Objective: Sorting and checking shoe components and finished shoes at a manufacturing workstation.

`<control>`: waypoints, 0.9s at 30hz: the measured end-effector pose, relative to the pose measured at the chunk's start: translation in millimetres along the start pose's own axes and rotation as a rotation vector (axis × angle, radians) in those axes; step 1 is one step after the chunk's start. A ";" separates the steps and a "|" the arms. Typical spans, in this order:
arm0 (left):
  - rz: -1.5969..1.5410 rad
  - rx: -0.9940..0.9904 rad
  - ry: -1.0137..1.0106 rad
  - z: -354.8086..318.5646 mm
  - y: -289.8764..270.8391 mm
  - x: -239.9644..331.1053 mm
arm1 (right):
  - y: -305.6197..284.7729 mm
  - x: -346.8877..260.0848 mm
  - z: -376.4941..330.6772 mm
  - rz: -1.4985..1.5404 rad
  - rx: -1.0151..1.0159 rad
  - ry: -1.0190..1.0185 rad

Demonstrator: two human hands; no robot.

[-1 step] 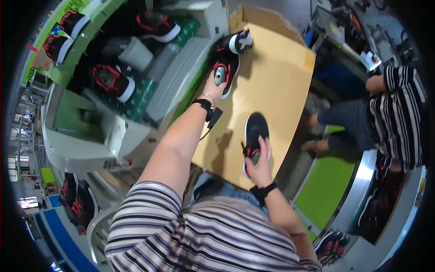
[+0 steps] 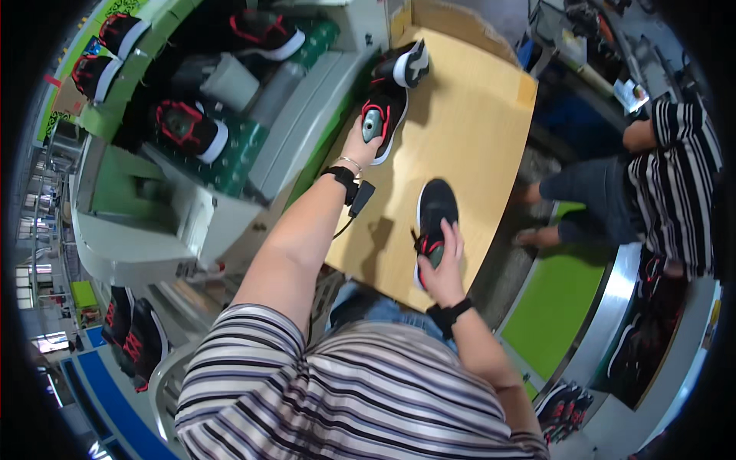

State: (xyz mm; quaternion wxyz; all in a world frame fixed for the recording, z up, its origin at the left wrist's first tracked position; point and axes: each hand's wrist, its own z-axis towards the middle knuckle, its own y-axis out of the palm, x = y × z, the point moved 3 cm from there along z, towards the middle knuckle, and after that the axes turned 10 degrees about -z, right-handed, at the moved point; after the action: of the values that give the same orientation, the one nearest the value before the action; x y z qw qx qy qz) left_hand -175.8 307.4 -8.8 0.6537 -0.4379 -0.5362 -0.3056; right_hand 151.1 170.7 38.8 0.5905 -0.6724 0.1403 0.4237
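Note:
At the table's left side, my left hand grips a black sneaker with red trim by its heel end. A grey-green shoe last fills that sneaker's opening. Just beyond it, touching or nearly so, lies another black sneaker with a white sole and a pale heel patch. Closer to me, my right hand is closed round the ankle part of a third black sneaker, toe pointing away, sole down on the wooden table. Dark laces and a last show beside my thumb.
On the left stands a grey machine with a green bed holding sneakers. A cardboard edge borders the table's far end. A person in a striped shirt stands at right by a green conveyor. More sneakers sit at lower left.
The whole view has shifted slightly. Both hands keep their hold on the same sneakers.

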 end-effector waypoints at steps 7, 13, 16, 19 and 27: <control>0.101 -0.085 -0.122 -217.4 -30.6 -3.3 | 4.6 -3.1 -4.7 0.021 0.010 -0.019; 0.145 -0.332 -0.251 -280.1 27.7 56.3 | -40.5 9.8 -5.1 0.052 0.022 0.023; 0.084 -0.495 -0.293 -269.6 65.5 81.9 | -45.5 39.6 4.0 -0.182 0.087 -0.104; 0.057 -0.540 -0.140 -255.9 83.9 37.6 | -56.1 53.6 12.3 -0.180 -0.028 -0.030; 0.027 -0.224 -0.109 -178.2 61.4 23.8 | -55.5 6.5 23.5 -0.786 -0.033 -0.458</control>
State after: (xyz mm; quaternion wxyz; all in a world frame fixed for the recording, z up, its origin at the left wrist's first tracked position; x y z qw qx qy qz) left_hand -39.5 175.0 -8.1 0.5747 -0.5313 -0.5274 -0.3306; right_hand 183.8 208.8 72.9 0.7117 -0.5728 -0.2665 0.3072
